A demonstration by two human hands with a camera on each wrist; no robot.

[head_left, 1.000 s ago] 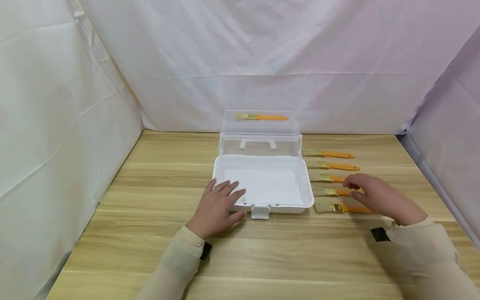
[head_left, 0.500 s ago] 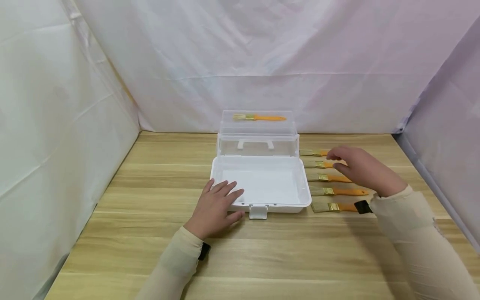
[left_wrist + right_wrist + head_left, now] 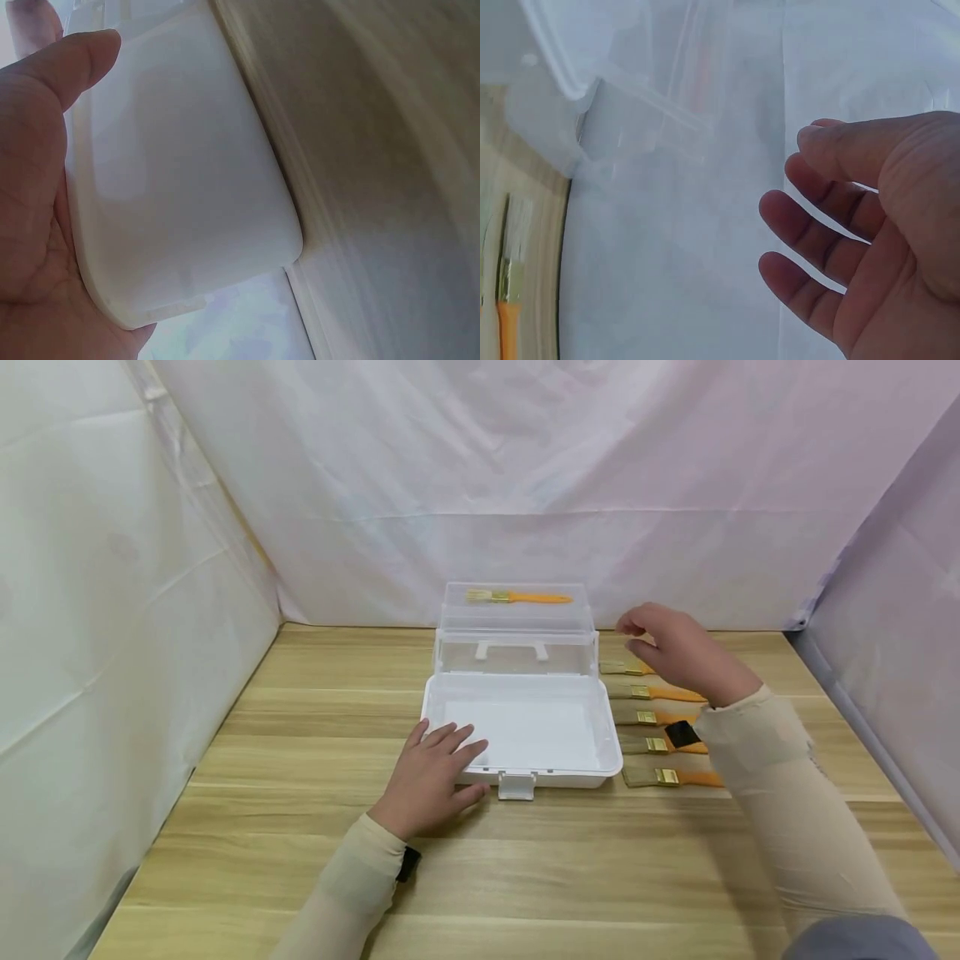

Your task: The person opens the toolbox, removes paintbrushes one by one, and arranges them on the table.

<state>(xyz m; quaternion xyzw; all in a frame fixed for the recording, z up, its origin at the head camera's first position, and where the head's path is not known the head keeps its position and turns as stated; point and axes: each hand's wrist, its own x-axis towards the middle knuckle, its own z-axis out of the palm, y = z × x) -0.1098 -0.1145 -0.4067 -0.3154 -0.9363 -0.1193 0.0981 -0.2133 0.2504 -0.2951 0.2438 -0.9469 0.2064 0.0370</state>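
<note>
A white plastic box (image 3: 525,727) stands with its clear lid (image 3: 517,645) raised at the back. My left hand (image 3: 431,781) rests on its front left corner, fingers spread over the rim and thumb along the front; the left wrist view shows the thumb (image 3: 90,64) against the white outer wall (image 3: 180,165). An orange-handled paintbrush (image 3: 517,597) lies at the top of the lid part. To the right of the lid, my right hand (image 3: 686,652) hovers with loosely bent fingers and holds nothing. Below it lies the farthest of the paintbrushes (image 3: 637,668), its handle partly hidden.
Several paintbrushes (image 3: 667,778) lie in a column right of the box, bristles toward it; the right sleeve covers some handles. White cloth (image 3: 360,485) hangs behind and at both sides of the wooden table (image 3: 285,735). A latch (image 3: 517,787) hangs at the box front.
My right hand has moved up and left, from above the near paintbrushes to beside the raised lid. The left hand stays on the box corner, and the brushes lie as before.
</note>
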